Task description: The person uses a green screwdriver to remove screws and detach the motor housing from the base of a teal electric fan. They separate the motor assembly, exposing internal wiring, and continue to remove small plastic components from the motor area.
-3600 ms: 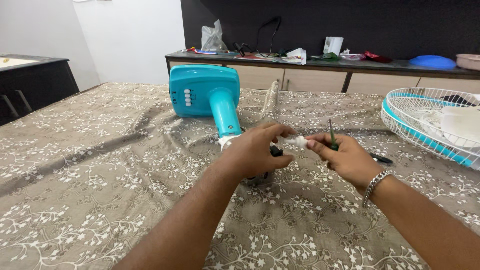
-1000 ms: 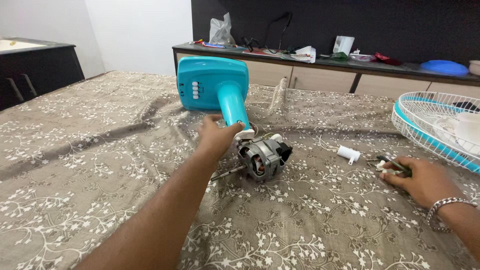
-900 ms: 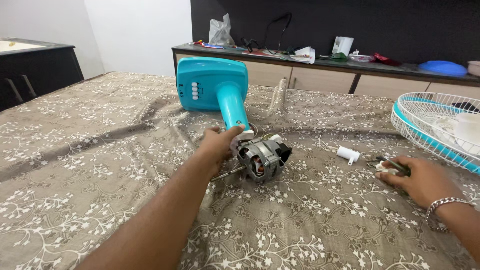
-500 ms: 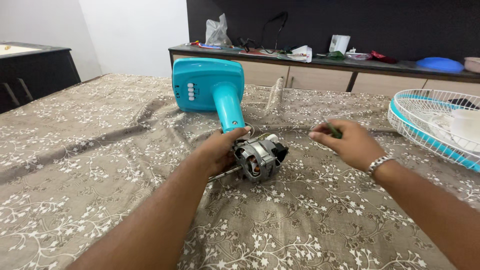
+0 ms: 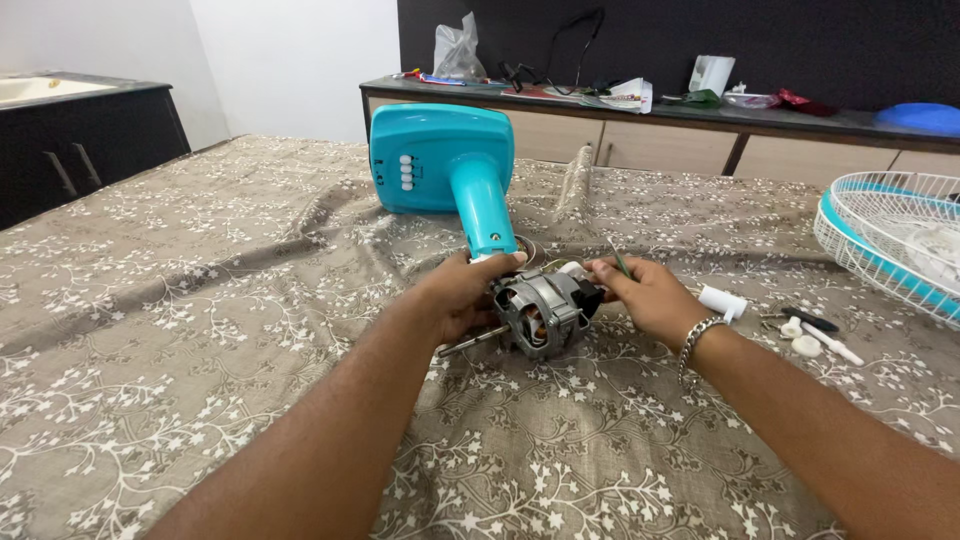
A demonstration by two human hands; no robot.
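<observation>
Left hand grip clasps the fan motor; right hand grip pinches a screwdriver

Bystanding items on a patterned bed cover and a rear counter.
White wire fan guard with turquoise rim at the right edge; white plastic cylinder, small white caps and a dark-handled tool lying near one another on the brown floral bed cover; long counter against the dark wall, carrying a plastic bag, a white box, papers and a blue lid; black cabinet at left.
</observation>
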